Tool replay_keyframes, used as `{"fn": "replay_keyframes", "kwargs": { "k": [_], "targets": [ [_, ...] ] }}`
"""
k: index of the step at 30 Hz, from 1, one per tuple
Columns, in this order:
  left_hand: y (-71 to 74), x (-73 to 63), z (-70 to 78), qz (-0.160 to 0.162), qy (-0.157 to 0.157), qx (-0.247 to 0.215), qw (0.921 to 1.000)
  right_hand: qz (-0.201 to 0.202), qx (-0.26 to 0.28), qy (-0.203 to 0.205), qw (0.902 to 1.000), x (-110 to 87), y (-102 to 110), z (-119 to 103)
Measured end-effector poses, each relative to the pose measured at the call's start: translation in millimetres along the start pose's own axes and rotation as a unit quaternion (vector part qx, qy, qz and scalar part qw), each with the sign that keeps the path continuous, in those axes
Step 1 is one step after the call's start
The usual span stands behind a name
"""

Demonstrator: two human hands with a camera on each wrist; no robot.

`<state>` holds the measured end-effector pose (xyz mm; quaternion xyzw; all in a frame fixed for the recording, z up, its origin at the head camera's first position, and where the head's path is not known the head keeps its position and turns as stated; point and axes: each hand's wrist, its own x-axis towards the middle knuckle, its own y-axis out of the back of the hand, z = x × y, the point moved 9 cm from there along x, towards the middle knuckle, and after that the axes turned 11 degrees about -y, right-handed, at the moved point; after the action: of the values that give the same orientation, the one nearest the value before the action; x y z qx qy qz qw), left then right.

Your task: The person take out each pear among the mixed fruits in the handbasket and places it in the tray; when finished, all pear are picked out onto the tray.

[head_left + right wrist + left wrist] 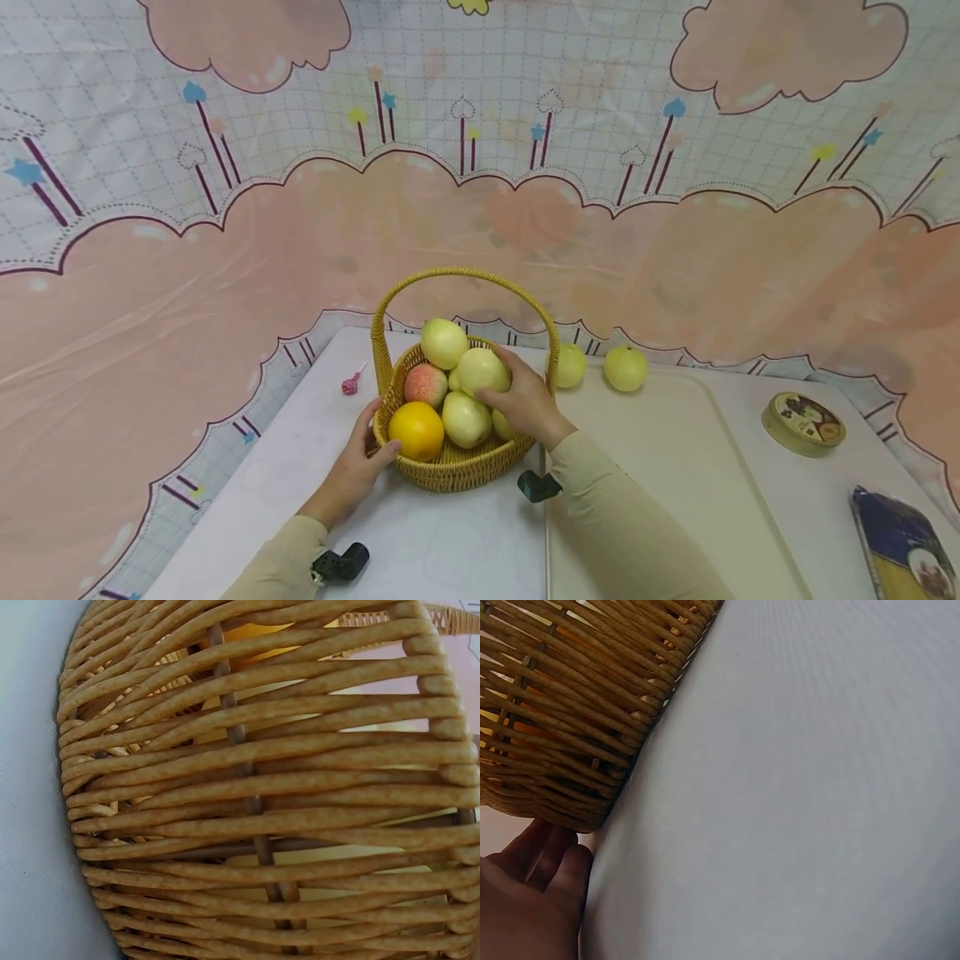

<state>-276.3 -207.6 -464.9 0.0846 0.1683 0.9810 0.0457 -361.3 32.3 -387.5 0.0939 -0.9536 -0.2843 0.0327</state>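
Note:
A wicker basket with a tall arched handle holds several fruits. My right hand reaches in over the right side and grips a pale green apple on top of the pile. At the left rim, my left hand holds the basket, thumb on the rim and fingers on the outer side. Inside lie an orange, a red-pink peach and other pale green apples. In the right wrist view, the woven wall fills the picture and the right hand is mostly out of sight.
Two yellow-green apples sit at the back of a cream tray, right of the basket. Further right are a round tin and a blue-and-yellow packet. A pink-wrapped lollipop lies left of the basket. A patterned cloth backdrop hangs behind.

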Motion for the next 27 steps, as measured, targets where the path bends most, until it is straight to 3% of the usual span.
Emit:
{"fn": "replay_keyframes", "kwargs": {
  "k": [14, 27],
  "targets": [
    [0.8, 1.2, -3.0, 0.001, 0.009, 0.006, 0.9999, 0.033, -0.001, 0.016, 0.9993, 1.2, 3.2, -1.3],
    [0.9, 4.2, -5.1, -0.001, 0.008, 0.009, 0.9999, 0.055, 0.023, 0.067, 0.9959, -9.1, 10.3, -5.3]
  ]
}}
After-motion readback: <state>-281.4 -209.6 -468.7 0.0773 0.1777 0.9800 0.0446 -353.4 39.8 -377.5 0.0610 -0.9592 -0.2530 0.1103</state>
